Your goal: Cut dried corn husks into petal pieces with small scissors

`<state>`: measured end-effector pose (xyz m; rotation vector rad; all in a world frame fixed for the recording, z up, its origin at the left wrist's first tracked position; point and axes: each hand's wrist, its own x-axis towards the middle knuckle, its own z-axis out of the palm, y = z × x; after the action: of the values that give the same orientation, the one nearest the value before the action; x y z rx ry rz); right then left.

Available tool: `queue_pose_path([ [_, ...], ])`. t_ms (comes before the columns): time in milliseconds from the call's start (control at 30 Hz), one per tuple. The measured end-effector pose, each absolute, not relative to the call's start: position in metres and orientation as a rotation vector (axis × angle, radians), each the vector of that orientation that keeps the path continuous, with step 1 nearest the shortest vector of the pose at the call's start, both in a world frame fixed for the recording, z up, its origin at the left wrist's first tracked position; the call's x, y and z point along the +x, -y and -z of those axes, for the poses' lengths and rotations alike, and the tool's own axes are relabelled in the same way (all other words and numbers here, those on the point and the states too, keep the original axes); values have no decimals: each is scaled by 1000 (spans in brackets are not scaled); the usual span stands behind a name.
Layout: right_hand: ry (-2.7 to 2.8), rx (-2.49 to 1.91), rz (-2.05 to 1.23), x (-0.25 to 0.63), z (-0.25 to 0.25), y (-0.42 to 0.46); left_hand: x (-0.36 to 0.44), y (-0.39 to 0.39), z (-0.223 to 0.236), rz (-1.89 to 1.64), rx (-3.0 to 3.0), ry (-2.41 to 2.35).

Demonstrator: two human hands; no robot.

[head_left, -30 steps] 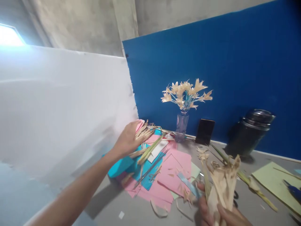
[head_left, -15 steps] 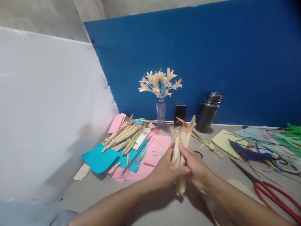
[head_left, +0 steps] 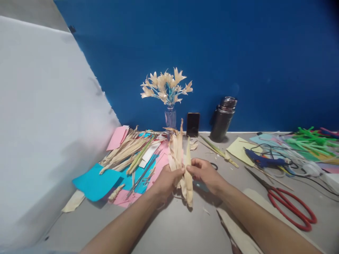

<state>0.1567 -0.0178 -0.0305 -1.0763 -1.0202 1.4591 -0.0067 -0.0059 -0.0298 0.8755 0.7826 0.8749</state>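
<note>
A bundle of dried corn husks [head_left: 175,151] stands upright in my left hand [head_left: 167,181], whose thumb presses across its front. My right hand [head_left: 205,173] pinches one pale husk strip [head_left: 189,176] at the bundle's right side, between thumb and fingers. The lower ends of the husks hang a little above the grey table [head_left: 169,233]. Behind them stands a clear bottle [head_left: 170,118] holding flowers [head_left: 165,84] with husk-coloured petals and blue stems.
Dried husks [head_left: 129,148] lie on pink and blue paper [head_left: 96,181] at left. A phone [head_left: 193,124] and a dark flask [head_left: 224,120] stand at the back. Red-handled scissors [head_left: 288,204], a blue glue gun [head_left: 265,160] and green pipe cleaners [head_left: 312,141] lie at right.
My hands have moved apart; the right one now pinches a single strip beside the bundle, which before was clasped between both hands. The view has shifted right.
</note>
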Motion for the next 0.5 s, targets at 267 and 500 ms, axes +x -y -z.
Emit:
queue_pose_path([
  [267, 807, -845, -1678, 161, 30, 15, -32, -10, -1, -988, 978, -1023],
  [500, 755, -858, -1663, 159, 31, 14, -148, -67, -71, -1058, 1546, -1864],
])
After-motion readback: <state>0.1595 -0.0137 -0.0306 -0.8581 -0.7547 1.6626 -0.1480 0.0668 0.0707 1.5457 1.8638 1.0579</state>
